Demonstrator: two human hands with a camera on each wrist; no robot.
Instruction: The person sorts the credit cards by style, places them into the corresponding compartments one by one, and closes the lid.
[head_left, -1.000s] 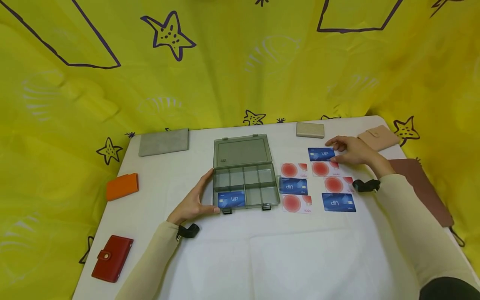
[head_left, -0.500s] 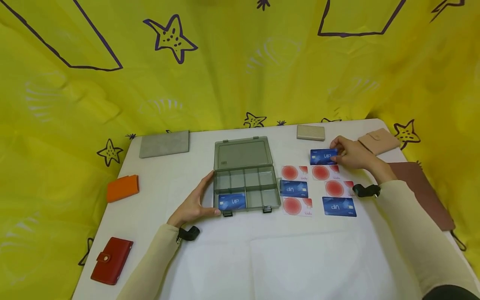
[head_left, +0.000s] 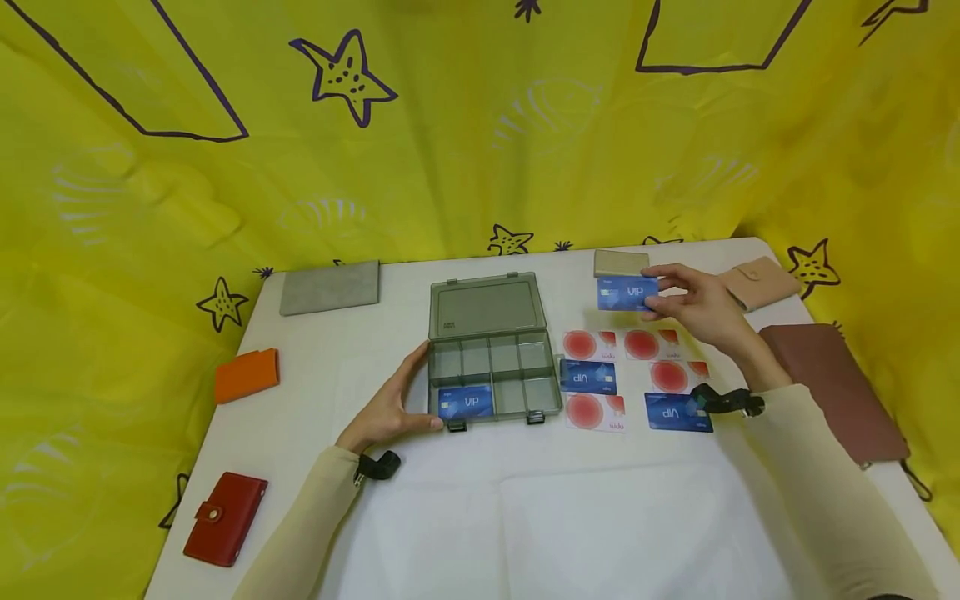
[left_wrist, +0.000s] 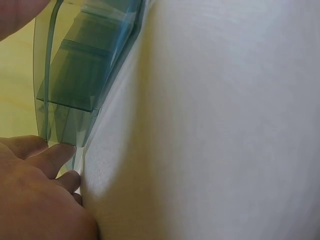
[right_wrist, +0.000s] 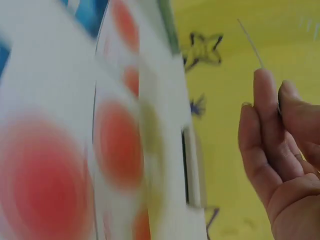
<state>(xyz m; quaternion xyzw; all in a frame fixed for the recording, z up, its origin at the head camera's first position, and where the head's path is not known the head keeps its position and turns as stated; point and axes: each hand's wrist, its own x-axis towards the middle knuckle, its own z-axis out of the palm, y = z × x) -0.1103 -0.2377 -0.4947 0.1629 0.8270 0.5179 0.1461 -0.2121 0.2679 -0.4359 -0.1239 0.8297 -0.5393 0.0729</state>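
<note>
The right hand [head_left: 697, 310] pinches one blue VIP card [head_left: 621, 293] between thumb and fingers, in the air above the table [head_left: 645, 517]. The left hand [head_left: 386, 412] is spread, touching the left side of one compartment box [head_left: 542, 396], its lid laid back. Three more blue VIP cards are there: one [head_left: 465, 402] in the front left compartment, two [head_left: 587, 377] on the table. Four white cards with red circles [head_left: 595, 412] lie at the box's right. Three wallet-like cases [head_left: 330, 287] lie at left, three others [head_left: 832, 387] at right.
</note>
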